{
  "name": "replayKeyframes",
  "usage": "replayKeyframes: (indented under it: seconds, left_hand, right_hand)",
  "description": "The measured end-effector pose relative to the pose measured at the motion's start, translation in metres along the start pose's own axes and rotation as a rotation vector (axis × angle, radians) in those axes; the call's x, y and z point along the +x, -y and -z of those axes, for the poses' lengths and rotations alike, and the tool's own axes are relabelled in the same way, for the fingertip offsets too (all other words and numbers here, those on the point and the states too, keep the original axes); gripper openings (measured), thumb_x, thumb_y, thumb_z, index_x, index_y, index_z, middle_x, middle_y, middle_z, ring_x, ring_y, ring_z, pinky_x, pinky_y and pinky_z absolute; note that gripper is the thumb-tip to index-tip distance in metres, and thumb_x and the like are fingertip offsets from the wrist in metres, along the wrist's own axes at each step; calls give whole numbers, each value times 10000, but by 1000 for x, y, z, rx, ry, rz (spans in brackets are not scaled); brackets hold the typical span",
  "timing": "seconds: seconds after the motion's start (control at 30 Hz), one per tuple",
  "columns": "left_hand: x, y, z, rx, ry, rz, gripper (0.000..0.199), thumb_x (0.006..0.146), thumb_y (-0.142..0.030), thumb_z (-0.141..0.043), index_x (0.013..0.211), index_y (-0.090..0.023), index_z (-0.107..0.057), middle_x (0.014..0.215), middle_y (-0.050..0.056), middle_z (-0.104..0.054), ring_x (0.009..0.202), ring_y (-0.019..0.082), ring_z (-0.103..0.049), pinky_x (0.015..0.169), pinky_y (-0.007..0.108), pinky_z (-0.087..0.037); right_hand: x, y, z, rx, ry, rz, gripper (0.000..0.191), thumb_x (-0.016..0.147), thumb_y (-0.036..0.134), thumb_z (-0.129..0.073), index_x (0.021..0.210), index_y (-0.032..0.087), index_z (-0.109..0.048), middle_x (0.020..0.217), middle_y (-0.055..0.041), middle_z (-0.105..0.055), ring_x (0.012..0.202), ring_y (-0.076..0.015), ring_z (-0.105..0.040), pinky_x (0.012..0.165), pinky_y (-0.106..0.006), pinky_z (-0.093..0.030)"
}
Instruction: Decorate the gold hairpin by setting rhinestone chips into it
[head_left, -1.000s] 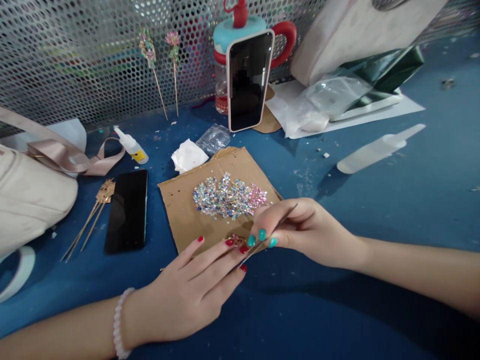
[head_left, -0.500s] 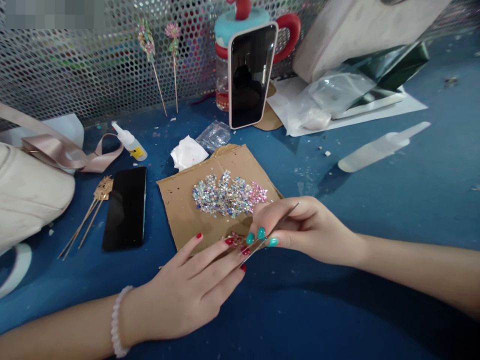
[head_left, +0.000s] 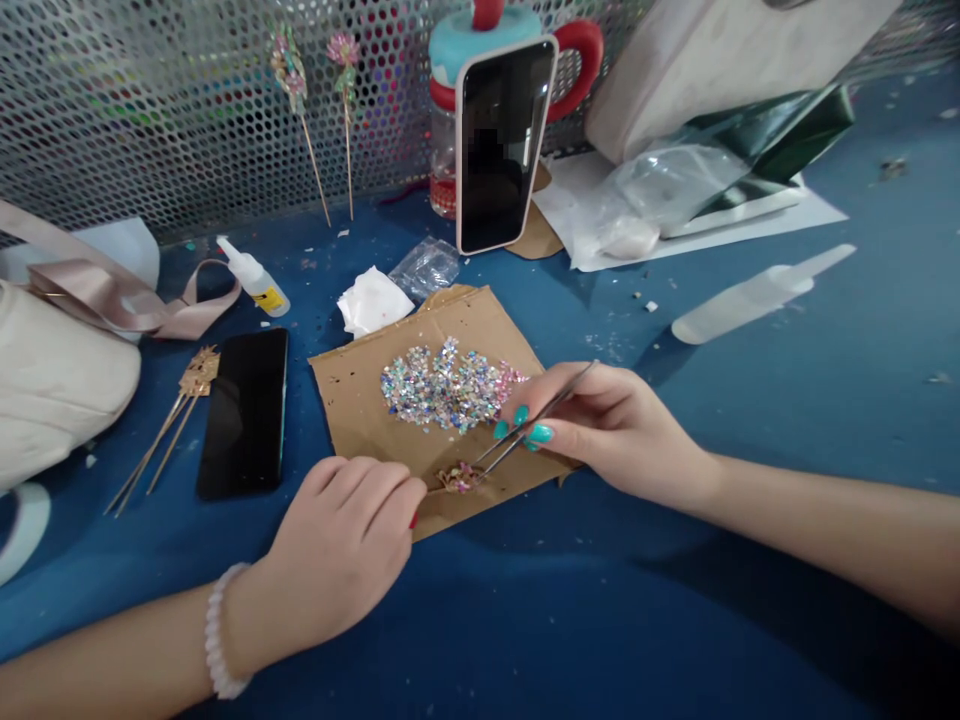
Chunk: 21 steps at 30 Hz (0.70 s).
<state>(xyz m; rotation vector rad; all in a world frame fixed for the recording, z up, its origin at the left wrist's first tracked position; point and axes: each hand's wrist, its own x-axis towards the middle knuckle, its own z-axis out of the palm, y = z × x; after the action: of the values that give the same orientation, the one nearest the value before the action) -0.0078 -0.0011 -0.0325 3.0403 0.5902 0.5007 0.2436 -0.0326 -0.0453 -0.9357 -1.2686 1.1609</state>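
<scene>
A pair of metal tweezers (head_left: 551, 405) is pinched in my right hand (head_left: 615, 425), its tips at a small pink and gold ornament (head_left: 461, 478) near the cardboard's lower edge. My left hand (head_left: 352, 535) is closed at the ornament's left side, and a thin stem (head_left: 436, 490) runs from the ornament to its fingers. Behind the ornament, on the brown cardboard (head_left: 360, 440), lies a pile of shiny multicoloured pieces (head_left: 442, 388), with pink pieces (head_left: 508, 382) at its right end, partly behind my right hand.
Left of the cardboard are a black phone (head_left: 244, 415), gold hairpins (head_left: 199, 372) and a small glue bottle (head_left: 259, 283). A phone (head_left: 502, 150) leans on a cup behind. At right lies a translucent bottle (head_left: 739, 305). White tissue (head_left: 373, 302) touches the cardboard's back edge.
My left hand has gone from spread fingers to closed and moved left, baring the ornament. My right hand has shifted slightly up, and the tweezers now point at the ornament.
</scene>
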Motion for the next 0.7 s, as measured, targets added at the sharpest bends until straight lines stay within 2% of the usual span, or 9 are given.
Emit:
replayKeyframes:
  seconds: [0.17,0.3,0.4,0.5,0.7]
  left_hand:
    - [2,7,-2,-24,126,74,157,901,-137,-414,917,-141,-570,851,56,-610,740,200,-531,644,333,-363]
    - [3,6,0,-47,178,112,176,906,-131,-393,831,-155,-551,796,46,-582,706,192,-515,622,321,-358]
    - [3,4,1,-3,205,128,173,907,-109,-395,841,-156,-548,789,47,-582,705,198,-525,613,319,-369]
    - [0,3,1,72,210,111,189,896,-71,-392,833,-157,-548,760,42,-578,671,201,-529,583,318,-379]
    - [-10,-4,4,291,126,44,214,870,-9,-370,863,-116,-556,742,75,-595,640,203,-542,508,300,-395]
  right_hand:
    - [2,0,1,-149,5,103,53,781,193,-710,810,220,-676,762,-13,-705,754,-118,-679,691,-217,-580]
    - [1,-2,3,-307,-8,219,79,796,153,-674,836,221,-677,776,-21,-709,770,-136,-683,727,-251,-573]
    - [0,-5,5,-391,6,280,86,808,144,-652,843,219,-673,787,-31,-709,776,-157,-688,734,-289,-570]
    - [1,-7,6,-437,11,307,107,812,127,-636,848,223,-670,795,-31,-708,781,-157,-690,741,-294,-567]
    - [4,-8,4,-406,-21,274,68,834,168,-628,854,219,-669,806,-32,-715,774,-143,-685,719,-266,-572]
